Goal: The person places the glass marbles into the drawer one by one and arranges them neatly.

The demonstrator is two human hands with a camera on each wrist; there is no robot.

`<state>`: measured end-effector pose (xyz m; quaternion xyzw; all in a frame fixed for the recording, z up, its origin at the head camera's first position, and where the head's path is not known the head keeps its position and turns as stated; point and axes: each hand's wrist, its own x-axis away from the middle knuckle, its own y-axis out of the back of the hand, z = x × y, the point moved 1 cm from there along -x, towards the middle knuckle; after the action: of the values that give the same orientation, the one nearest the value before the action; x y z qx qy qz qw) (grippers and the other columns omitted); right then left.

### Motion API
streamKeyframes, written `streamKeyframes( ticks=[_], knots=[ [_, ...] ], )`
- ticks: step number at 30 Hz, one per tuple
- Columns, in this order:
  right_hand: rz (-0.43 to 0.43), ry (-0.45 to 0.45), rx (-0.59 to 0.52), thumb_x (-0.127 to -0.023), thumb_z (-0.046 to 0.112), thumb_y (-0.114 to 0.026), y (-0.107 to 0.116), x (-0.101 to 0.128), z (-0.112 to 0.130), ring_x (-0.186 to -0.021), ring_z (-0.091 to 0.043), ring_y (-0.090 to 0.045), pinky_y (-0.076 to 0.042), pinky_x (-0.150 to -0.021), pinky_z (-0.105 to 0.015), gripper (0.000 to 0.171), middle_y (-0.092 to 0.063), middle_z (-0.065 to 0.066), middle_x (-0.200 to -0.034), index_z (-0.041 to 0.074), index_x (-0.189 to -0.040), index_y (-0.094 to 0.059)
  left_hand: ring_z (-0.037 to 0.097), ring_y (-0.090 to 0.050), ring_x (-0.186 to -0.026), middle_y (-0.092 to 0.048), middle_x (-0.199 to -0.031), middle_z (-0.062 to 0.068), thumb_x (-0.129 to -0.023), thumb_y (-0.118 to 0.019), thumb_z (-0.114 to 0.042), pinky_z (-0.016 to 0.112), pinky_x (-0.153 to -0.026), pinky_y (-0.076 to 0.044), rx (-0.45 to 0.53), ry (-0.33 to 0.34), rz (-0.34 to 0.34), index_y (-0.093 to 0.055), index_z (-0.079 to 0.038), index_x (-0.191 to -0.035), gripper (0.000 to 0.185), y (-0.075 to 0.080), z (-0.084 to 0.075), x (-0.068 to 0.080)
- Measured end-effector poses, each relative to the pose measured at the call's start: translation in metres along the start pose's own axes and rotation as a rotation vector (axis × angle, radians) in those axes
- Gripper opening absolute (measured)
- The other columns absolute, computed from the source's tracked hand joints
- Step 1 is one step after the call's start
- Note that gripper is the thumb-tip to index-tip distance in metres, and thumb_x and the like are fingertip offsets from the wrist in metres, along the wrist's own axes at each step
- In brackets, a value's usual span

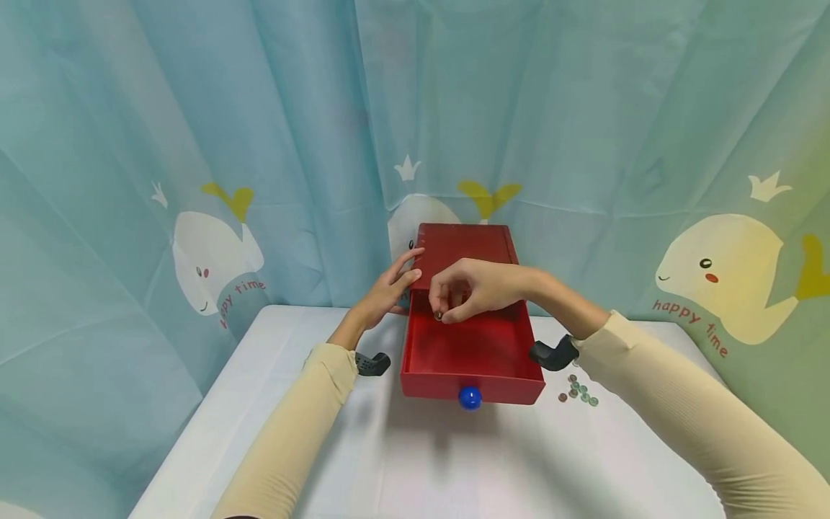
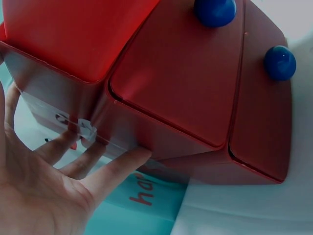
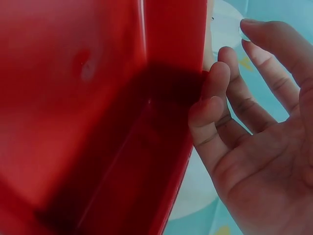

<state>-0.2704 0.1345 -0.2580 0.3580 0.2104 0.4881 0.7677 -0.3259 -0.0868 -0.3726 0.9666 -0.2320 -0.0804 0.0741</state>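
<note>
Over the pulled-out top drawer (image 1: pixel 480 349) of a red drawer box (image 1: pixel 467 241), my right hand (image 1: pixel 483 285) pinches a small dark, shiny glass bead (image 1: pixel 439 316) between thumb and index finger. In the right wrist view, those fingertips meet on a tiny clear edge of the bead (image 3: pixel 242 33) beside the drawer's inner wall (image 3: pixel 176 34). My left hand (image 1: pixel 385 292) rests against the box's left side with fingers spread. The left wrist view shows those fingers (image 2: pixel 122 169) touching the red side below the drawer. The drawer's far end is hidden behind my right hand.
Several small round green and brown glass beads (image 1: pixel 573 389) lie on the white table (image 1: pixel 441 476), right of the box. A blue knob (image 1: pixel 470 398) sticks out from the drawer front. Two shut drawers with blue knobs (image 2: pixel 279 63) sit below. A whale-print curtain (image 1: pixel 311 144) hangs behind.
</note>
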Motion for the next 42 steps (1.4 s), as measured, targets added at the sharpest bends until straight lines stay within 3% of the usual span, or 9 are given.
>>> streamKeyframes(
  ticks=[42],
  knots=[
    [0.026,-0.048,-0.03,-0.091,0.012,-0.078,-0.0103,-0.0063,-0.0025,-0.082,-0.021,-0.067,-0.06,-0.076,-0.036,0.012,-0.07,0.001,-0.092,0.016,-0.099,-0.07,0.034,-0.046,-0.14,-0.038,-0.161,0.006,-0.104,-0.05,-0.042,0.064,-0.09,-0.054,0.002,0.01,0.001,-0.035,-0.044,-0.156,0.055,0.0022,0.0024,0.0006]
  ],
)
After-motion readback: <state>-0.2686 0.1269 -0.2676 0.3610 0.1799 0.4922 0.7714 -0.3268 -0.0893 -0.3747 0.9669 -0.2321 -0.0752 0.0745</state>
